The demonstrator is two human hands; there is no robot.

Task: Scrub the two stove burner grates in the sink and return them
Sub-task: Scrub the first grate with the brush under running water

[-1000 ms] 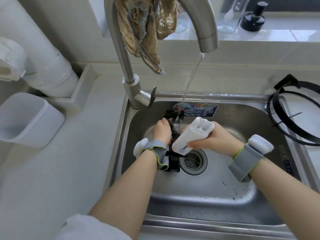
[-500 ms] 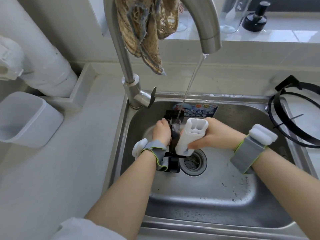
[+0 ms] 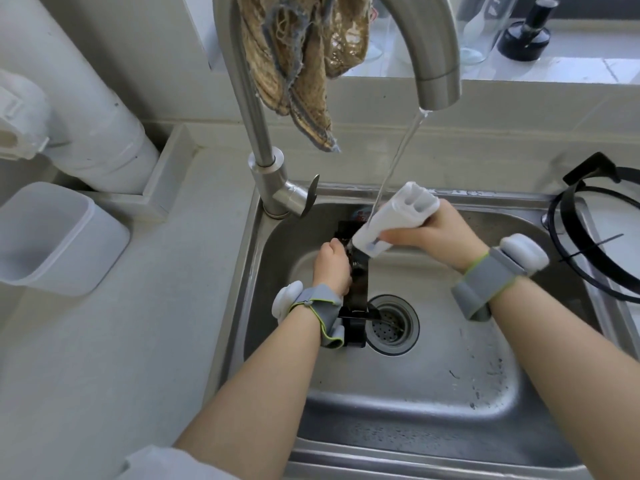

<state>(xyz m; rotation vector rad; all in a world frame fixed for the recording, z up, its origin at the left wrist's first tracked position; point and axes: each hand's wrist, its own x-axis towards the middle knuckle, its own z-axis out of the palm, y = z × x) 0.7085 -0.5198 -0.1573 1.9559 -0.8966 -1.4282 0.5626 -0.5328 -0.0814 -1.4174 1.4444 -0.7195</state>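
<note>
Head view: at the far left a white plastic tub (image 3: 59, 237) stands on the pale counter (image 3: 121, 341), below a thick white pipe (image 3: 104, 109). To its right rises the steel faucet (image 3: 263, 150), and a brown worn cloth (image 3: 304, 64) hangs over its arch. In the steel sink (image 3: 415, 393) the left hand (image 3: 332, 268), with a grey wristband (image 3: 315, 306), has its fingers curled round a black grate (image 3: 358, 282) and holds it on edge, just left of the drain strainer (image 3: 393, 325). The lower end of the grate is near the strainer's rim. A thin stream of water (image 3: 398, 157) falls from the spout and comes down beside a white brush handle (image 3: 394, 220). This handle is tilted, its lower end at the top part of the grate; the bristles are hidden. The right hand (image 3: 436, 233) is closed firmly around the handle, and its wrist wears a similar band (image 3: 485, 285). Dark specks lie on the sink floor at the right. On the surface right of the sink rests a black ring grate (image 3: 588, 244), well apart from both hands. A black bottle (image 3: 524, 36) stands on the sill behind.
</note>
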